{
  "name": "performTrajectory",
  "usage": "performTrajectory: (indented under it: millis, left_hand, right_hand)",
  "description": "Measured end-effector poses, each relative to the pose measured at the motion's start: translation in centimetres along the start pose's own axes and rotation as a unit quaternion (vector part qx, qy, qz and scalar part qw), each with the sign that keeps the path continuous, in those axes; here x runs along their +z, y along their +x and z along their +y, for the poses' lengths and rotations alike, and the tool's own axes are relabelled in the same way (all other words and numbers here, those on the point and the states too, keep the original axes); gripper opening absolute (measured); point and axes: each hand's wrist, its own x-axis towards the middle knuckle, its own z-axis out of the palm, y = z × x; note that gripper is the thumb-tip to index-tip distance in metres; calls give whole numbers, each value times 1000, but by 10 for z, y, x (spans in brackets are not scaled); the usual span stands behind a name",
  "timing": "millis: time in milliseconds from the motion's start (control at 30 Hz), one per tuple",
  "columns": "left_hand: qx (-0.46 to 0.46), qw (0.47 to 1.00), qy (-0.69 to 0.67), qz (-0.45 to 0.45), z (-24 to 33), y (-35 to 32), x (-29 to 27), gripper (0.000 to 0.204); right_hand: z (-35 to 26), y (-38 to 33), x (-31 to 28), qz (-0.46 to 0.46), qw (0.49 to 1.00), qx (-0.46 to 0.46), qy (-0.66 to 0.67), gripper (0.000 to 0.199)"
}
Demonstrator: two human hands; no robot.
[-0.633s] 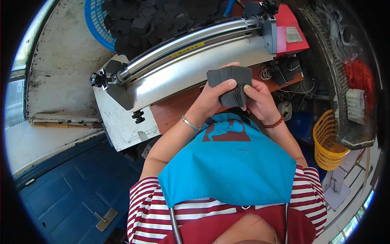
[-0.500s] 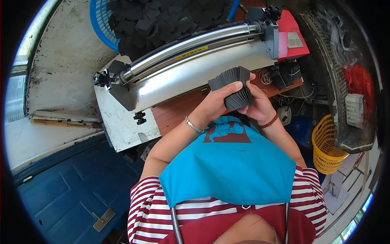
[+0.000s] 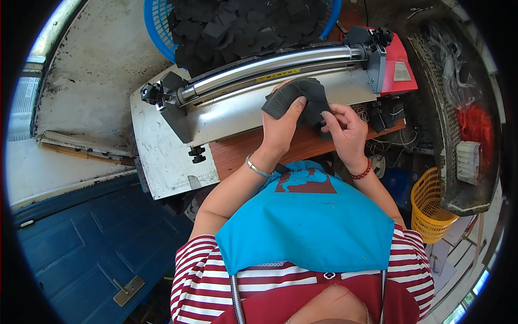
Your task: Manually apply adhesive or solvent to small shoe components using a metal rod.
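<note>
A fanned stack of small dark grey sheets (image 3: 284, 99) is gripped in my left hand (image 3: 280, 130), with the thumb pressed across its face. The stack is bent, its front sheet folding over to the right. My right hand (image 3: 349, 134) pinches the loose lower-right edge of this black sheet (image 3: 315, 112) between thumb and fingers. Both hands are raised in front of a roller machine (image 3: 270, 67) with a long shiny metal roller and a metal feed plate (image 3: 226, 114). Whether the sheets are foam or rubber I cannot tell.
Behind the machine stands a blue basket (image 3: 159, 33) heaped with black pieces (image 3: 237, 27). The machine's red end housing (image 3: 400, 67) is at right, above tangled cables. A yellow basket (image 3: 431, 208) stands lower right. Brown wooden tabletop (image 3: 237, 154) shows below the machine.
My left hand has turned and tilted the stack upward. My right hand has come off the stack's side, moved slightly right and now pinches one sheet's edge. The view has shifted a little.
</note>
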Motion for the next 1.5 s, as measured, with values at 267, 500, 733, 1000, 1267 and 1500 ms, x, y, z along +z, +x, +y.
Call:
performTrajectory:
  millis: [267, 500, 733, 1000, 1267, 1500]
  left_hand:
    - [-96, 988, -118, 14, 14, -11, -36, 18]
    - [-36, 998, -47, 25, 15, -14, -67, 25]
    - [16, 999, -3, 42, 12, -20, -71, 30]
    - [-81, 986, -112, 97, 20, -25, -61, 14]
    - [-63, 985, -96, 132, 8, -35, -62, 20]
    - [-71, 982, -77, 160, 0, -40, -71, 21]
  right_hand:
    - [5, 8, 25, -4, 988, 129, 90, 17]
    - [6, 3, 53, 26, 998, -1, -54, 18]
    - [-3, 9, 67, 6, 995, -66, -81, 20]
    - [8, 15, 50, -21, 996, -51, 74, 7]
    - [8, 59, 23, -138, 964, 207, 95, 11]
    - [34, 77, 33, -153, 976, 148, -42, 13]
